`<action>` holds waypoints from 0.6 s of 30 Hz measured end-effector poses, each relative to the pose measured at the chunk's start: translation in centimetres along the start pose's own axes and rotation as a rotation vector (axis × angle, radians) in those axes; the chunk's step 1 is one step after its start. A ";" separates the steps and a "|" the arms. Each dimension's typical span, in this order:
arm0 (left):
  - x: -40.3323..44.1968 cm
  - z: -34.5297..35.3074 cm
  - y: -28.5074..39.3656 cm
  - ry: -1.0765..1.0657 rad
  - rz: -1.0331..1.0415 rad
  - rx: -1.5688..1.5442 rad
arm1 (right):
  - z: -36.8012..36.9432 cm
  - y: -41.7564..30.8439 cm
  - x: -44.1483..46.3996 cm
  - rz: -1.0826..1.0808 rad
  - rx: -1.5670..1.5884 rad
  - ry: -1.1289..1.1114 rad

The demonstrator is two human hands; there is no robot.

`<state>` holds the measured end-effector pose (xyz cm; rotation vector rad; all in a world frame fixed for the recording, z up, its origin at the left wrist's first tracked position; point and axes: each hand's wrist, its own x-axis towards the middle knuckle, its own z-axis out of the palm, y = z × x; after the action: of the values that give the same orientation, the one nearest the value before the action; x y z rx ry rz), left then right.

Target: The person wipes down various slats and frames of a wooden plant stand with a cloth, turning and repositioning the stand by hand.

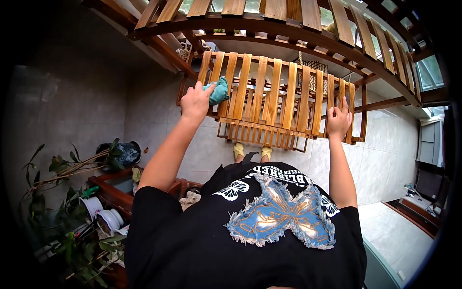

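Note:
My left hand (196, 102) is closed on a bunched teal cloth (219, 91), at the left end of a slatted wooden shelf (275, 91). The cloth lies against the slats there. At the shelf's right end, my right hand (340, 120) rests on the slats with its index finger stretched out and the others partly bent. I see nothing held in it, though its underside is hidden. More slatted tiers show below, through the gaps and along the near edge.
A higher slatted tier (313, 17) arches over the far side. A woven basket (313, 79) stands behind the slats. To my left are a tipped dark pot (119, 155), leafy plants (72, 207) and white containers (109, 220). Grey tiles (385, 149) cover the floor.

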<state>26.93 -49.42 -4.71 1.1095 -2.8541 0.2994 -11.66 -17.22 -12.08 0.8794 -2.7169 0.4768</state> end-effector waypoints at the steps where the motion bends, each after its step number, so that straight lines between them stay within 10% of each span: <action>1: -1.0 -0.2 -0.2 0.004 0.024 -0.022 | 0.2 0.2 0.0 -0.013 0.006 0.024; 8: -7.6 -3.0 -0.3 -0.102 -0.052 -0.208 | 0.7 0.6 0.2 -0.025 -0.014 0.026; 12: -9.5 -3.9 -2.1 -0.157 -0.220 -0.837 | 0.4 0.4 0.2 -0.023 -0.029 0.001; 14: -9.9 -5.3 -1.9 -0.326 -0.637 -1.884 | 0.7 0.8 0.2 -0.037 -0.027 0.000; 18: -10.1 -5.9 -0.6 -0.331 -0.639 -2.603 | 1.0 2.0 0.7 -0.058 -0.010 -0.040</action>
<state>34.78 -41.99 -0.19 0.7429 -0.5828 -2.4442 -13.59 -16.41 -13.28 0.9720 -2.7189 0.4386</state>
